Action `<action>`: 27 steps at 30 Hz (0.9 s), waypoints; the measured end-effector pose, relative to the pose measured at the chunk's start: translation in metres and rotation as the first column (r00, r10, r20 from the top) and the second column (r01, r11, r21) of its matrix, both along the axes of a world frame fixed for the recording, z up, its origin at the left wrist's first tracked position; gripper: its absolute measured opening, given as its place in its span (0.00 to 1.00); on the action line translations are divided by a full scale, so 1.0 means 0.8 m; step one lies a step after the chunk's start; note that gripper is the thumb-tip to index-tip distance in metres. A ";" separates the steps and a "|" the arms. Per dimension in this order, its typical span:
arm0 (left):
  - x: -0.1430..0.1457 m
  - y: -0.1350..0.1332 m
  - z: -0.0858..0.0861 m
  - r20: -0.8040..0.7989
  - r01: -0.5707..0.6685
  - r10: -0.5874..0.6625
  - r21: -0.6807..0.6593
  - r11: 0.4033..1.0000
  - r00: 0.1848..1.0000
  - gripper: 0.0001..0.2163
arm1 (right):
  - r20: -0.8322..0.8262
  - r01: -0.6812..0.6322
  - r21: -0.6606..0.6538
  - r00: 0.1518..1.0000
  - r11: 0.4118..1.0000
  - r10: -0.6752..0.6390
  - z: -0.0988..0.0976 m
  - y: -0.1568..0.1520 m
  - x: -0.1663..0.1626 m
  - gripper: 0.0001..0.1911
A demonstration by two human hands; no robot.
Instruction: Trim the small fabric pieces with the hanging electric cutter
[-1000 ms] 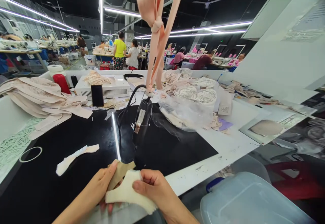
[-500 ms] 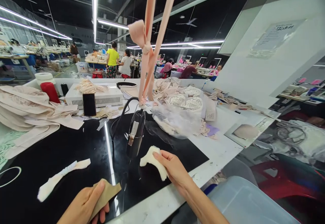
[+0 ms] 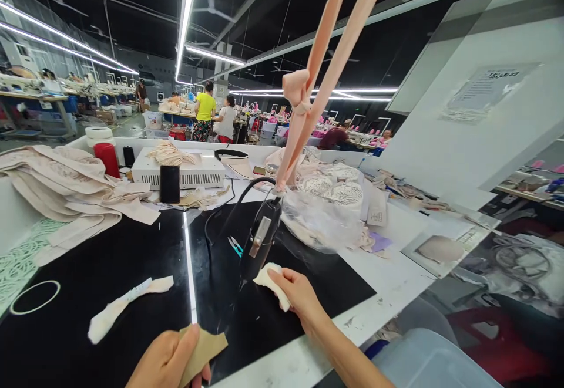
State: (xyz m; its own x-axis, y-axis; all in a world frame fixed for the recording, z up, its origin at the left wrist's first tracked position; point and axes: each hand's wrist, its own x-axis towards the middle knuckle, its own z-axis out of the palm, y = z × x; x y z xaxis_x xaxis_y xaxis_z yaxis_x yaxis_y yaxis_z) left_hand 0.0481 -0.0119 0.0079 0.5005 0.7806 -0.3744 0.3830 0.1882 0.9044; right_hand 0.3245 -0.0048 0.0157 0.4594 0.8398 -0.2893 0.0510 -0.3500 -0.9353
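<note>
My right hand (image 3: 296, 295) grips a small white fabric piece (image 3: 269, 277) and holds it against the tip of a black hand tool (image 3: 259, 241). The tool hangs over the black table (image 3: 110, 270) from pink straps (image 3: 321, 83) with a knot. My left hand (image 3: 170, 361) is at the table's near edge, pinching a tan fabric piece (image 3: 202, 353) between thumb and fingers. Left of it, a long white strip (image 3: 126, 306) lies flat on the table.
A stack of beige fabric (image 3: 61, 182) lies at left. A white box (image 3: 176, 168), a red cylinder (image 3: 107, 159) and a plastic bag of lace cups (image 3: 330, 200) sit at the back. A translucent bin (image 3: 423, 361) stands at lower right. People work at distant tables.
One second ago both hands held the two pieces together near the edge. The right hand carried the white piece to the hanging tool; the left kept the tan piece. The view shifted slightly.
</note>
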 end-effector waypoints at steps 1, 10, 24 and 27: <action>-0.001 0.001 -0.003 0.013 0.007 -0.007 -0.009 1.000 1.000 0.32 | 0.025 -0.006 -0.013 1.000 1.000 0.007 0.000 -0.001 -0.001 0.19; -0.005 -0.001 -0.015 0.062 0.014 -0.011 -0.048 0.999 0.998 0.31 | 0.250 -0.096 -0.209 0.957 0.973 0.148 -0.001 0.003 -0.010 0.15; -0.007 0.002 -0.015 0.118 0.003 0.003 -0.051 0.999 0.993 0.31 | 0.786 -0.130 -0.302 0.526 0.944 0.324 0.065 -0.024 -0.020 0.12; -0.007 0.001 -0.009 0.141 0.011 -0.009 -0.015 1.000 0.990 0.33 | 0.801 -0.228 -0.309 0.461 0.923 0.382 0.085 -0.046 -0.046 0.14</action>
